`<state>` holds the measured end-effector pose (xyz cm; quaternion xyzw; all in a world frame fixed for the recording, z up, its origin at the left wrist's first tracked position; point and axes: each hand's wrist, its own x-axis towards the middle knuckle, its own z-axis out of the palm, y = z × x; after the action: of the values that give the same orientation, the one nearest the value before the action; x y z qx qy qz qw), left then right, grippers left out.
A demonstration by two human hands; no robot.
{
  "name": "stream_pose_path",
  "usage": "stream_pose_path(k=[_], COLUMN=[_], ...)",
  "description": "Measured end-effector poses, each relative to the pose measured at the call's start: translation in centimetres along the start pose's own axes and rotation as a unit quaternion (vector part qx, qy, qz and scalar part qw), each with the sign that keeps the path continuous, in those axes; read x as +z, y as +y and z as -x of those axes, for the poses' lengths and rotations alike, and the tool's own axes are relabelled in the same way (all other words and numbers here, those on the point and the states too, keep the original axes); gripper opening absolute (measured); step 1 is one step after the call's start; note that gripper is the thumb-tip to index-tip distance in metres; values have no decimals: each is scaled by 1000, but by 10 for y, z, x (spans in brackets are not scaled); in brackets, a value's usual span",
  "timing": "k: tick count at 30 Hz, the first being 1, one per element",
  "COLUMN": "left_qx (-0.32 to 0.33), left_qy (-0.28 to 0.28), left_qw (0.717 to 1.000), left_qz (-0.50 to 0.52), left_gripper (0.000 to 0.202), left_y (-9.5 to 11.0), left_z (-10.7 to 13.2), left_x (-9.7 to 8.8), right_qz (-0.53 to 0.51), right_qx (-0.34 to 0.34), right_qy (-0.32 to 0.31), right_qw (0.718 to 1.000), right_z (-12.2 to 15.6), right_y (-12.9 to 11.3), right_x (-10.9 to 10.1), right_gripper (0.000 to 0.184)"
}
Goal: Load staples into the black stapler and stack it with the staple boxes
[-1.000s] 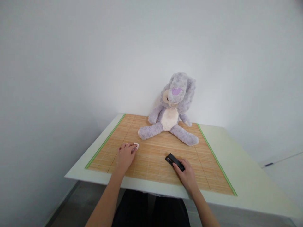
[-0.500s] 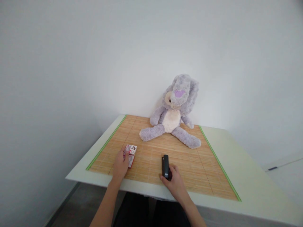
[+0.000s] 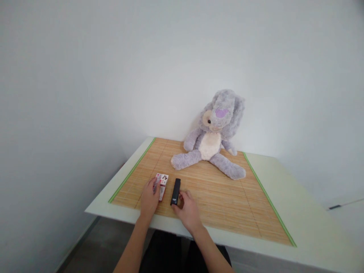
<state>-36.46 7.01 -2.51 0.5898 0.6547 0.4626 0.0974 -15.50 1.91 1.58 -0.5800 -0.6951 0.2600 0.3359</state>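
My left hand is closed over the near left part of a small white and red box, which has a stapler picture printed on its top. Part of the box is hidden under my fingers. Just to its right, a black stapler points away from me, tilted slightly to the right. My right hand grips the near end of the stapler between thumb and fingers. A narrow strip of mat shows between the box and the stapler.
A bamboo mat with green edges covers much of the white table. At the back, a grey-purple plush rabbit sits against the white wall, legs spread toward me. The table's front edge runs below my wrists.
My right hand has moved the stapler leftward, close to the box, and its far end has turned a little to the right. My left hand stays on the box. The view has shifted slightly.
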Motion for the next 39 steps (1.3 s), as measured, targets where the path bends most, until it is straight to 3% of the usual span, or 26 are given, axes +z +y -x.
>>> stream_pose_path(k=[8, 39], left_qx=[2, 4], left_qy=[4, 3], left_qw=[1000, 999], left_qz=[6, -36], left_gripper=[38, 36], left_y=[-6, -5], left_z=[-4, -3], left_x=[0, 1], right_qz=[52, 99], right_qx=[-13, -35], right_qy=[11, -8], right_qw=[999, 994], right_z=[-4, -4], right_y=[-19, -19], right_x=[26, 24], right_gripper=[48, 52])
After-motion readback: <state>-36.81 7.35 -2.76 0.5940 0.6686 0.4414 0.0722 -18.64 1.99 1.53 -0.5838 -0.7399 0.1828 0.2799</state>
